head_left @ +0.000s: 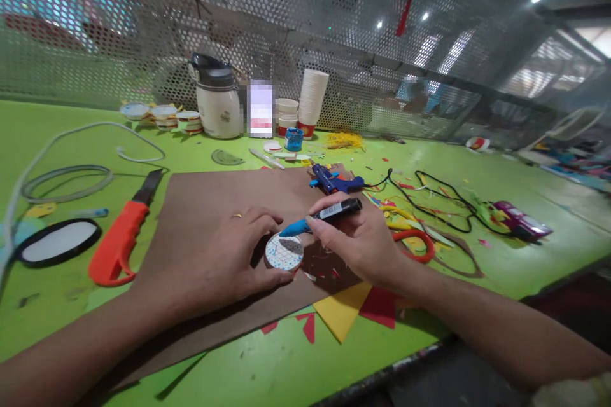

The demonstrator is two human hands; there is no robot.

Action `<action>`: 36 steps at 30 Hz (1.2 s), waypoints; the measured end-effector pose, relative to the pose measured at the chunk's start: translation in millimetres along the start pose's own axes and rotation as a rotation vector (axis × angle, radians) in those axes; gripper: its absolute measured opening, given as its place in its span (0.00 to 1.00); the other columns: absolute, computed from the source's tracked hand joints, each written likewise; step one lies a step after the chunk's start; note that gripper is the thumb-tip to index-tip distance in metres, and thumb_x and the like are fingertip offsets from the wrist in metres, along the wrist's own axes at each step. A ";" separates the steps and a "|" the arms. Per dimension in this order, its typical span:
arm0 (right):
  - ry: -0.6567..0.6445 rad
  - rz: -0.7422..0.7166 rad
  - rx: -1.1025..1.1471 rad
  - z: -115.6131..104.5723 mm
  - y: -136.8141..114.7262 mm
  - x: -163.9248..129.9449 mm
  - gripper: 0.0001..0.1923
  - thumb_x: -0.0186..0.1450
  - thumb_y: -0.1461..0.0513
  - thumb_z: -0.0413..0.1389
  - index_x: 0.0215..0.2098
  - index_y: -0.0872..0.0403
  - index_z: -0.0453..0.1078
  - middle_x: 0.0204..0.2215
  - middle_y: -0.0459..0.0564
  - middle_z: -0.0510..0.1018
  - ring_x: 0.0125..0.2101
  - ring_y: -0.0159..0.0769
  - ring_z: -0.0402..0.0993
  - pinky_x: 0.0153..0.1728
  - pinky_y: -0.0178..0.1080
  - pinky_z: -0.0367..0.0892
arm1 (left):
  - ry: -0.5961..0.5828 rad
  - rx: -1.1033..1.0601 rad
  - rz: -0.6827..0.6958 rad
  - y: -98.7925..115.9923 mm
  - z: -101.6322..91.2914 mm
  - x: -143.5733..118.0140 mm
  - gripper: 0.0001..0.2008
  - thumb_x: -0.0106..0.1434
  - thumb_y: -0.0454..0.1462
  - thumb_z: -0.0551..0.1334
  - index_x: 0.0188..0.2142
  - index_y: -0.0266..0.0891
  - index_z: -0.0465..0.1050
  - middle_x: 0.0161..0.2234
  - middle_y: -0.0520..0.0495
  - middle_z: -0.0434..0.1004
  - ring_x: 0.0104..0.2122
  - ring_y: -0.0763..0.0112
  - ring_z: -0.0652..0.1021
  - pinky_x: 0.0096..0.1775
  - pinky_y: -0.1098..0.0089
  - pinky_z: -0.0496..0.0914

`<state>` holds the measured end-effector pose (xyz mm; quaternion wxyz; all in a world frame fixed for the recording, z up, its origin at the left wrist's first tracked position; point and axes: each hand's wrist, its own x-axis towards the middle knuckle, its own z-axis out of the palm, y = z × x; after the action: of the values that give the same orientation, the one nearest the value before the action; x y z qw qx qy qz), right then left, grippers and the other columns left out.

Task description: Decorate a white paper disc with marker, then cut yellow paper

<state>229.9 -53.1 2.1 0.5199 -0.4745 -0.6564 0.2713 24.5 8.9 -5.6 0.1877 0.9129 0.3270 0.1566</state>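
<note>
In the head view, my left hand (229, 254) lies on a brown cardboard sheet (205, 203), its thumb and fingers curved around a small round white disc (286, 255). Dark lines and blue dots cover the top of this disc, and its side looks brown. My right hand (358, 235) grips a blue marker (329, 215) with a black rear end. The marker slants down to the left, its blue tip at the disc's upper edge; whether the tip touches the surface I cannot tell.
A blue glue gun (337, 179) with a black cord and orange-handled scissors (422, 245) lie to the right. An orange-handled lighter (119, 238) is at left. Along the back stand a white jug (218, 108), a lit phone (261, 108), stacked paper cups (312, 98) and a blue jar (294, 139).
</note>
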 end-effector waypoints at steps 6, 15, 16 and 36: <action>-0.002 -0.075 -0.092 -0.2 2.3 -0.7 0.05 0.64 0.60 0.62 0.36 0.51 0.71 0.24 0.42 0.76 0.22 0.30 0.72 0.24 0.34 0.69 | -0.011 0.000 0.008 -3.3 1.7 -0.9 0.24 0.56 0.54 0.65 0.44 0.41 0.73 0.51 0.41 0.75 0.49 0.52 0.75 0.50 0.53 0.68; -0.025 -0.131 -0.140 -0.2 2.7 -2.5 0.04 0.65 0.60 0.61 0.37 0.51 0.72 0.29 0.44 0.79 0.28 0.32 0.76 0.29 0.33 0.72 | -0.017 0.031 -0.001 -1.1 1.5 -0.1 0.24 0.56 0.52 0.66 0.45 0.39 0.73 0.52 0.40 0.74 0.50 0.51 0.74 0.53 0.52 0.66; -0.029 -0.129 -0.140 -0.3 2.9 -2.7 0.04 0.65 0.60 0.61 0.38 0.51 0.72 0.30 0.44 0.79 0.28 0.32 0.77 0.30 0.34 0.72 | -0.020 0.029 -0.006 -1.1 1.3 -0.5 0.24 0.55 0.52 0.66 0.45 0.40 0.73 0.52 0.40 0.74 0.50 0.51 0.74 0.53 0.52 0.67; -0.042 -0.130 -0.210 -1.2 4.9 -3.0 0.05 0.65 0.58 0.61 0.37 0.50 0.72 0.28 0.45 0.79 0.28 0.34 0.76 0.30 0.36 0.72 | -0.026 0.039 -0.004 0.0 -0.1 -0.2 0.22 0.57 0.52 0.65 0.45 0.41 0.72 0.50 0.41 0.75 0.49 0.52 0.75 0.51 0.55 0.68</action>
<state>232.7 -53.9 -3.0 0.4702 -0.4771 -0.7211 0.1769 24.3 8.8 -5.6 0.1742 0.9177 0.3293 0.1380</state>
